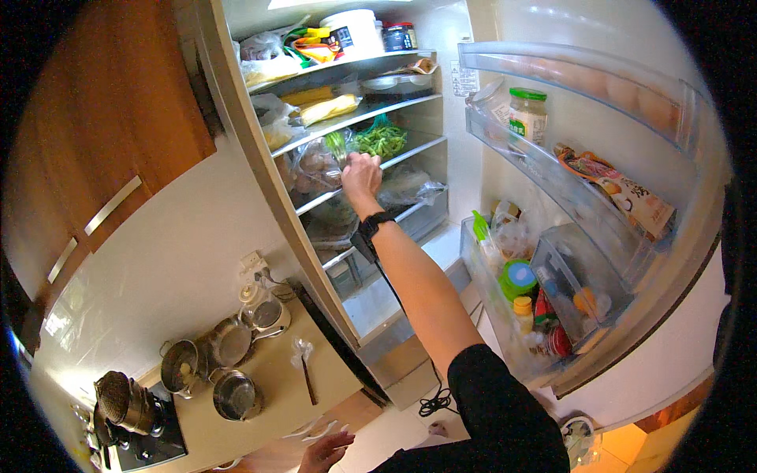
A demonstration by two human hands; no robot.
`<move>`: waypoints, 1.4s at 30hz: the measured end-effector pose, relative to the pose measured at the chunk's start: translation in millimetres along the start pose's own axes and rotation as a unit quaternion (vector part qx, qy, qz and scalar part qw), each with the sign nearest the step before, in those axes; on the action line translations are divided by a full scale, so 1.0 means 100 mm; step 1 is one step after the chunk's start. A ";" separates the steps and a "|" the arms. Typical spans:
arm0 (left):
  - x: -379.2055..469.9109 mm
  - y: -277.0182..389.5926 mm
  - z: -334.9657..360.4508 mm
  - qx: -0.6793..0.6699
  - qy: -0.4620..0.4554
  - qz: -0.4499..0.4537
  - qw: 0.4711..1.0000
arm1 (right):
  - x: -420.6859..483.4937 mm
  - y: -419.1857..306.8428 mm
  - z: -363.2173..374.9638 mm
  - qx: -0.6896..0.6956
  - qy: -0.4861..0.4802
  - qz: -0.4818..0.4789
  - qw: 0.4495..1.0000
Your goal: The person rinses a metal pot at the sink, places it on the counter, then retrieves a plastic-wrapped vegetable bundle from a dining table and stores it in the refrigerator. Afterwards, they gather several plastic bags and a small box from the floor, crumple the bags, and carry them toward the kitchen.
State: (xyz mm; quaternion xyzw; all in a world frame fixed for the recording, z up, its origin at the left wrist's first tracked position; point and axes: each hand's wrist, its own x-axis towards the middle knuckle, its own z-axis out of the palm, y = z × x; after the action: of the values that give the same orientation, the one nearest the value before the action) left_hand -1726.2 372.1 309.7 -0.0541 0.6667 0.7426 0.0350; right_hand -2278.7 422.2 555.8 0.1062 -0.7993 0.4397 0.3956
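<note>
My right hand [362, 172] reaches into the lit refrigerator, its fingers closed on a bunch of green vegetables [336, 143]. Just behind it, more green vegetables [383, 139] lie in a green net on the same glass shelf. A clear plastic bag [316, 165] with roundish contents sits to their left. On the shelf above lies wrapped corn [330, 110]. Low in the picture hangs my left hand [329, 450], fingers spread, holding nothing, beside the counter's edge.
The refrigerator door [644, 331] stands open at the right, its bins holding eggs, a green-lidded jar [527, 115] and packets. Pots [235, 395], a kettle [264, 307] and a gas hob [151, 437] stand on the left counter. A coiled black cable [435, 403] lies low in the middle.
</note>
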 end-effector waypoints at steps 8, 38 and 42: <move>-0.12 -0.14 -0.16 0.070 0.035 0.002 0.997 | -0.56 0.00 -0.66 0.101 0.135 -0.021 0.985; -0.73 -0.24 -0.80 0.079 -0.043 0.003 0.996 | -3.90 0.77 -3.86 0.037 0.231 0.086 0.968; -0.99 -0.30 -0.79 0.078 -0.028 0.008 0.997 | -4.06 0.50 -3.70 0.072 0.215 0.099 0.969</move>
State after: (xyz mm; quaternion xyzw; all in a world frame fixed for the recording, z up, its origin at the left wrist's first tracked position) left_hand -1621.8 298.4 284.8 -0.0248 0.7214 0.6901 0.0521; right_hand -1835.4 670.1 341.3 -0.0425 -0.6680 0.5455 0.5043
